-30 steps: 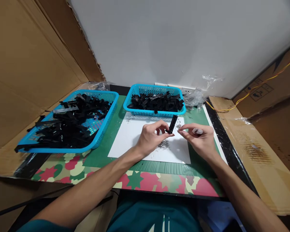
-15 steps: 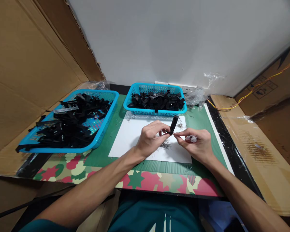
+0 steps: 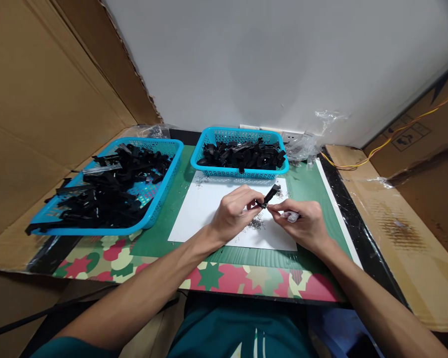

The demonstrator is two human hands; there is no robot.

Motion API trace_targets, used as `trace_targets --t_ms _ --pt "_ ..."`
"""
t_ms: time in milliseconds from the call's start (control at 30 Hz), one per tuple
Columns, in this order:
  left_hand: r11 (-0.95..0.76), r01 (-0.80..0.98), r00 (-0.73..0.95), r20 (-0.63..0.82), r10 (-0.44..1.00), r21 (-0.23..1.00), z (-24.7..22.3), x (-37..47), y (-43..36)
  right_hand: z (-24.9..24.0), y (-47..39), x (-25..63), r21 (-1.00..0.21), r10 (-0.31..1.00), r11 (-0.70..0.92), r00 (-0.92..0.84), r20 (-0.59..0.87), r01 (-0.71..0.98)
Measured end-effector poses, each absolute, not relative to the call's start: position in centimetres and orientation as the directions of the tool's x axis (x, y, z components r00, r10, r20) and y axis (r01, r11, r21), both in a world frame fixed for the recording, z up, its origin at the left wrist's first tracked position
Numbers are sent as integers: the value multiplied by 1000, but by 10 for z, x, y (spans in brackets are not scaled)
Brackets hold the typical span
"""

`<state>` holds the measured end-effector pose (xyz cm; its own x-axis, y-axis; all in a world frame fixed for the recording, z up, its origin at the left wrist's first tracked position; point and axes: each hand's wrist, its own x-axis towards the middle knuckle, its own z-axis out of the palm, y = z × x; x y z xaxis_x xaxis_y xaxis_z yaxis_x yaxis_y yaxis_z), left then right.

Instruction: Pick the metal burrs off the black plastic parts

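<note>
Over the white paper, my left hand (image 3: 236, 211) pinches a black plastic part (image 3: 272, 194) between thumb and fingers. The part's long end tilts up to the right. My right hand (image 3: 304, 221) is closed, its thumb and forefinger tips meeting the lower end of that part. A whitish, translucent small object (image 3: 291, 217) is tucked in the curled fingers of my right hand; its kind is unclear. Whatever lies between the right fingertips is too small to make out. Below the hands, a pile of tiny thin metal pieces (image 3: 257, 222) lies on the paper (image 3: 194, 214).
A blue basket (image 3: 242, 173) of black parts stands behind the paper. Another blue basket (image 3: 163, 194), also holding black parts, sits at the left. Clear plastic wrap (image 3: 304, 146) and yellow wires (image 3: 369, 159) are at the back right. Cardboard (image 3: 41, 89) walls the left side.
The black part has tipped over to the right in my left hand. My right hand has shifted slightly left and turned, and the whitish object in it moved with it.
</note>
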<state>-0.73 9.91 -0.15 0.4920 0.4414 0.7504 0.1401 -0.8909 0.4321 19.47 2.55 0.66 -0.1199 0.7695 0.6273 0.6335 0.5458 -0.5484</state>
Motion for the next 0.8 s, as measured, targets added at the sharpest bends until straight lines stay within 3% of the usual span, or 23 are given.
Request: trace_targets --t_ms 167,367,633,800 --pt "-876 170 495 730 471 451 -4 -7 98 5 27 199 -510 749 572 -156 644 643" --pt "-840 158 489 698 523 519 -2 -6 95 11 24 201 -578 803 547 -186 566 605" --pt "-852 118 502 709 495 511 -1 -6 94 13 24 202 -652 846 512 -195 497 559" --pt "-843 113 510 698 503 525 -2 -7 95 12 24 204 -599 816 546 -213 537 585"
